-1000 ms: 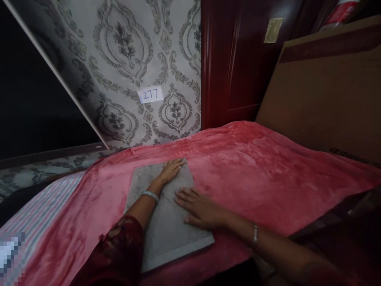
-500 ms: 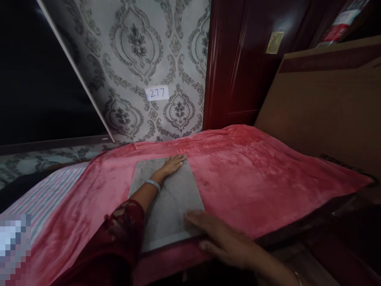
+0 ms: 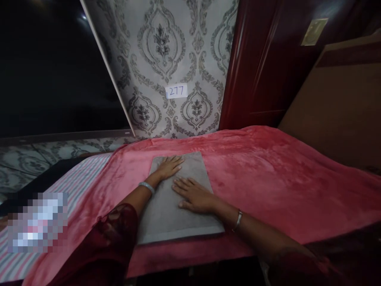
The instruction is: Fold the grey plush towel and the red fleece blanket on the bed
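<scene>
A grey folded cloth [image 3: 181, 222] lies flat on a pink plush blanket [image 3: 262, 178]. Near its far left corner my left hand [image 3: 169, 167] rests palm down, fingers spread. My right hand [image 3: 195, 194] lies flat on the middle of the cloth, a little closer to me and to the right, its fingers apart. Neither hand grips anything. Both palms press on the cloth's upper face and hide parts of it.
A striped cloth [image 3: 80, 178] shows at the left beside a pixelated patch. Behind stand a dark screen [image 3: 59, 71], a patterned wall with a paper marked 277 [image 3: 176, 91], a dark red door [image 3: 268, 67] and a large cardboard box [image 3: 342, 103].
My right hand has moved from the cloth's near right edge up and left onto its middle. My left hand stays near the far edge. The view has turned left.
</scene>
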Action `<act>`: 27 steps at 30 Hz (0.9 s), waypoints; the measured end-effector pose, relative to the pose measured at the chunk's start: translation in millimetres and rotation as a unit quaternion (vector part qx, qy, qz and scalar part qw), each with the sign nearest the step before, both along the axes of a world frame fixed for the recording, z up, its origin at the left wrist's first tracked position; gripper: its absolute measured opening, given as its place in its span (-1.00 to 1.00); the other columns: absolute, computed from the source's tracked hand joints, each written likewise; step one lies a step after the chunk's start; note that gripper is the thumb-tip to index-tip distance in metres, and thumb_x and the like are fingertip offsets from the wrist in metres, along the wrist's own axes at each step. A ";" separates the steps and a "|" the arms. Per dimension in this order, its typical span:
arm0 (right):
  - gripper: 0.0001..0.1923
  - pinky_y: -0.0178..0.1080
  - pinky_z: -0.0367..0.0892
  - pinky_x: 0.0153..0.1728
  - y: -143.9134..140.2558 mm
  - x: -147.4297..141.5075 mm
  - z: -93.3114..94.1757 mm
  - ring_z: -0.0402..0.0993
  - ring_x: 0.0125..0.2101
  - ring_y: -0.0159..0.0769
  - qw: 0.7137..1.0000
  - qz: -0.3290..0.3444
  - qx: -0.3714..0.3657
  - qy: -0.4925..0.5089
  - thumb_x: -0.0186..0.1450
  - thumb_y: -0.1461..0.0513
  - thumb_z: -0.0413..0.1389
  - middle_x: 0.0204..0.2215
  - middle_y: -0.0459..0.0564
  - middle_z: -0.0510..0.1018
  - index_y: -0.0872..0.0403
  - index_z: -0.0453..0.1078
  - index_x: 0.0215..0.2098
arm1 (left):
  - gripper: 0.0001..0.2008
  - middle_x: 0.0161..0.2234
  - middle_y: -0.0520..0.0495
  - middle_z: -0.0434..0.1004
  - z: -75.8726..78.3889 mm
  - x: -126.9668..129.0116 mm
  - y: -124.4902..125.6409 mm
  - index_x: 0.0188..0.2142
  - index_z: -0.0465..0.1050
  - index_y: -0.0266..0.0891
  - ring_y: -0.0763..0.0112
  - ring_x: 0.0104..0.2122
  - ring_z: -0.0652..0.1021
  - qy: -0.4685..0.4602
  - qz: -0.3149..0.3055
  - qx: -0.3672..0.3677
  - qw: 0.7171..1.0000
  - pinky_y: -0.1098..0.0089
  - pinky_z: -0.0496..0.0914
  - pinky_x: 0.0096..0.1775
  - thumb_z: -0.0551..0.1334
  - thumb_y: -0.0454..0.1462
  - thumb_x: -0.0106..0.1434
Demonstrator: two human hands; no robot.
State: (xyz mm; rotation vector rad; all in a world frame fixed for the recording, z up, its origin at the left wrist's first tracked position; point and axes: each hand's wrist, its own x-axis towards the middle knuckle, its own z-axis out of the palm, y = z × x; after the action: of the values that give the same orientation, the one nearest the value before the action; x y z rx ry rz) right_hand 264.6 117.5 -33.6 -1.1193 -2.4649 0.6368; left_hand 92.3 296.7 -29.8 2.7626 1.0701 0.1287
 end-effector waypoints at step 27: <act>-0.28 0.11 -0.38 0.36 30.3 -72.7 5.6 -0.34 0.42 -0.07 0.992 0.105 0.026 -0.058 0.44 -0.05 -0.02 0.44 0.10 -0.11 0.03 -0.08 0.45 | -0.44 0.43 -0.07 -0.05 -14.2 -78.7 4.2 0.38 0.08 -0.06 0.12 0.41 -0.06 -0.049 0.041 -0.040 0.997 -0.06 -0.15 0.34 -0.10 -0.03 0.44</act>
State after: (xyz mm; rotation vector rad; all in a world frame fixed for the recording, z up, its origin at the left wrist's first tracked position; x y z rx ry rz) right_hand 191.9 147.8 -28.0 -0.9078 -2.7075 0.5763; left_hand 13.6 300.9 -43.9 2.6133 1.1382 0.2246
